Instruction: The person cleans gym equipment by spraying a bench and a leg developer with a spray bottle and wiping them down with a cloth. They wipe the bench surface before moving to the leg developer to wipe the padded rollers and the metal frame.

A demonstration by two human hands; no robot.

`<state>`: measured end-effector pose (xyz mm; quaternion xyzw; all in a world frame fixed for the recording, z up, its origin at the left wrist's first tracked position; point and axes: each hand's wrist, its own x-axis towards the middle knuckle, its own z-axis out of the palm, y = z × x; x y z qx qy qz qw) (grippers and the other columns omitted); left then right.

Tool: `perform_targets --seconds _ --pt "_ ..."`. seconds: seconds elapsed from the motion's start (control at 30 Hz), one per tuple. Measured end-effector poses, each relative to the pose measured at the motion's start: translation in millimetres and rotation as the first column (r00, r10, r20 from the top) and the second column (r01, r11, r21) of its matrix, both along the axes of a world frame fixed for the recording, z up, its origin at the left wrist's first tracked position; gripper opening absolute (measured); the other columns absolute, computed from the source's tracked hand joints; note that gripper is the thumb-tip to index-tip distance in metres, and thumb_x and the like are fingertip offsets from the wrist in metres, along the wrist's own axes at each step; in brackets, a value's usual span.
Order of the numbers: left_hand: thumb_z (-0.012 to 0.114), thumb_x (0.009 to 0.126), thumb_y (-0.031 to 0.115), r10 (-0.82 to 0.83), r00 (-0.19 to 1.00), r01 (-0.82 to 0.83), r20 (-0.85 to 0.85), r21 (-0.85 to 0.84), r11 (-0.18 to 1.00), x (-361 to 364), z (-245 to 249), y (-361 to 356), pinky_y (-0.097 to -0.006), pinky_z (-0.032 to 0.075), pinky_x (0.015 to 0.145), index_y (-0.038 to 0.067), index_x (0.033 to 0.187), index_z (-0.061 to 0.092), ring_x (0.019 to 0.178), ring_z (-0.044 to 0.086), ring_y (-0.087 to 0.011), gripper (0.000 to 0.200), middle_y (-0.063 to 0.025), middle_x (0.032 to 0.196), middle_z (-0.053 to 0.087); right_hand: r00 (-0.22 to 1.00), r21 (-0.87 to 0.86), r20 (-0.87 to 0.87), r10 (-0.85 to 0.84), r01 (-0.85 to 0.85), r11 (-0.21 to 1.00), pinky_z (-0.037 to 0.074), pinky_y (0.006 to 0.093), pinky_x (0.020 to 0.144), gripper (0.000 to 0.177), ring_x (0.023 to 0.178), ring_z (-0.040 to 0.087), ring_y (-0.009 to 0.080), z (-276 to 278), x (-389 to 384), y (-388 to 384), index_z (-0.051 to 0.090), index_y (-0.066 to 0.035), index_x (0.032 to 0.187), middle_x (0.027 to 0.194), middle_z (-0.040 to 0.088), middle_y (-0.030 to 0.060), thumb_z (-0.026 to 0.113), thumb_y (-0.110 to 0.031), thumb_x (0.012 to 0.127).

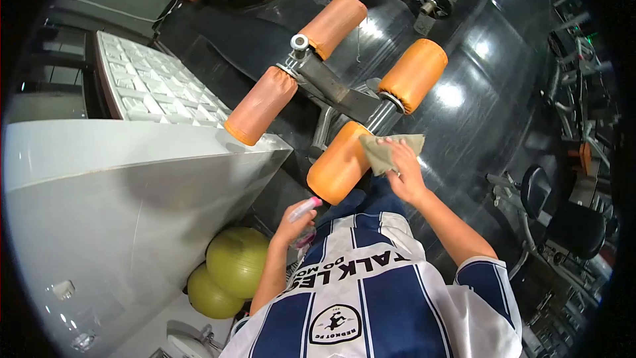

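Right hand [405,171] gripping limp, light cloth [376,152], bunched against firm, slick-looking roller pad [338,166]; left hand [290,224] wrapped round light spray bottle [306,209], best held at its neck

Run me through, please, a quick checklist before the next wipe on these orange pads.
1. Cloth held by right hand against the near orange pad: ok.
2. Spray bottle gripped in left hand: ok.
3. Nozzle aimed at that pad: cannot tell.
4. Pad surface wet enough: cannot tell.
5. Upper right pad free of anything lying on it: ok.
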<state>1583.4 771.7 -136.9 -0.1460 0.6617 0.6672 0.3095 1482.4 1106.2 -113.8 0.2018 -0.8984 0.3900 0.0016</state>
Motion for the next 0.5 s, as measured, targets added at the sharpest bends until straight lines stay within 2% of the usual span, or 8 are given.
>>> perform_targets --seconds 0.03,0.1,0.13,0.2,0.33,0.4,0.47,0.5 --pt "0.064 0.089 0.018 -0.048 0.999 0.048 0.024 0.026 0.999 -2.7 -2.1 3.8 -0.0247 0.05 0.063 0.004 0.117 0.066 0.071 0.058 -0.009 0.032 -0.0023 0.094 0.066 1.0 0.004 -0.002 -0.017 0.017 1.0 0.033 0.0531 0.11 0.039 0.134 0.045 0.0336 -14.0 7.1 -2.8 0.059 -0.005 0.121 0.139 0.052 0.0155 0.06 -0.006 0.082" --pt "0.064 0.089 0.018 -0.061 0.998 0.06 0.025 0.021 0.998 -5.7 -6.9 5.3 -0.0248 0.05 0.063 0.004 0.118 0.065 0.071 0.058 -0.0087 0.033 -0.0021 0.095 0.066 0.995 0.125 0.104 0.014 -0.026 0.992 0.013 0.0636 0.115 0.047 0.147 0.018 0.0386 -51.1 25.7 -20.0 0.058 -0.007 0.121 0.155 0.034 0.0127 0.065 -0.006 0.075" --pt "0.064 0.089 0.018 -0.055 0.998 0.055 0.03 0.007 0.998 -6.7 -8.7 4.7 -0.0248 0.05 0.063 0.004 0.12 0.065 0.071 0.057 -0.0084 0.034 -0.0018 0.095 0.066 0.994 0.065 0.104 -0.038 0.032 0.997 0.009 0.0662 0.114 0.039 0.147 0.013 0.0421 -66.3 31.1 -38.4 0.061 -0.005 0.115 0.158 0.027 0.0132 0.065 -0.007 0.076" --pt "0.064 0.089 0.018 -0.034 0.999 0.034 0.012 -0.007 0.999 -8.8 -10.9 1.6 -0.0247 0.049 0.063 0.004 0.123 0.063 0.071 0.057 -0.0084 0.037 -0.0016 0.098 0.066 0.985 0.054 0.051 -0.164 0.161 0.985 0.012 0.0673 0.113 0.029 0.147 0.016 0.0408 -61.5 29.3 -71.4 0.063 -0.004 0.101 0.156 0.031 0.0109 0.068 -0.018 0.076" --pt "0.064 0.089 0.02 0.107 0.994 -0.107 -0.034 0.006 0.994 -14.9 -2.6 -10.8 -0.0245 0.049 0.063 0.005 0.131 0.058 0.07 0.058 -0.0087 0.045 -0.0035 0.11 0.068 0.985 0.16 -0.02 -0.172 0.172 0.972 0.013 0.0647 0.114 0.029 0.143 0.031 0.0342 -28.6 3.6 -121.8 0.065 -0.006 0.105 0.146 0.046 0.0129 0.066 -0.022 0.081" --pt "0.06 0.091 0.029 0.192 0.981 -0.191 -0.027 0.046 0.981 -23.8 3.5 -22.0 -0.0256 0.049 0.065 0.001 0.132 0.055 0.068 0.058 -0.0105 0.05 -0.0113 0.12 0.067 0.986 0.094 0.055 0.154 -0.159 0.983 0.015 0.0582 0.116 0.03 0.132 0.047 0.025 -35.7 5.1 -139.7 0.066 -0.007 0.109 0.128 0.061 0.0109 0.061 -0.028 0.087" --pt "0.058 0.092 0.032 0.365 0.93 -0.365 -0.041 -0.004 0.931 -28.3 0.4 -33.4 -0.0261 0.049 0.066 -0.001 0.13 0.055 0.069 0.058 -0.0114 0.05 -0.0137 0.119 0.067 0.977 -0.02 0.034 0.211 -0.211 0.977 0.016 0.0527 0.118 0.034 0.122 0.057 0.0196 -39.0 19.7 -152.6 0.066 -0.008 0.113 0.114 0.068 0.0083 0.055 -0.033 0.092" --pt "0.058 0.093 0.031 0.372 0.926 -0.372 -0.054 0.011 0.928 -29.3 2.6 -41.3 -0.0268 0.049 0.067 -0.001 0.13 0.055 0.072 0.058 -0.0116 0.049 -0.0154 0.118 0.067 0.972 -0.109 0.111 0.208 -0.196 0.974 0.022 0.0499 0.117 0.035 0.116 0.06 0.0242 -37.2 20.8 -150.7 0.065 -0.005 0.111 0.111 0.068 0.0121 0.053 -0.033 0.094"
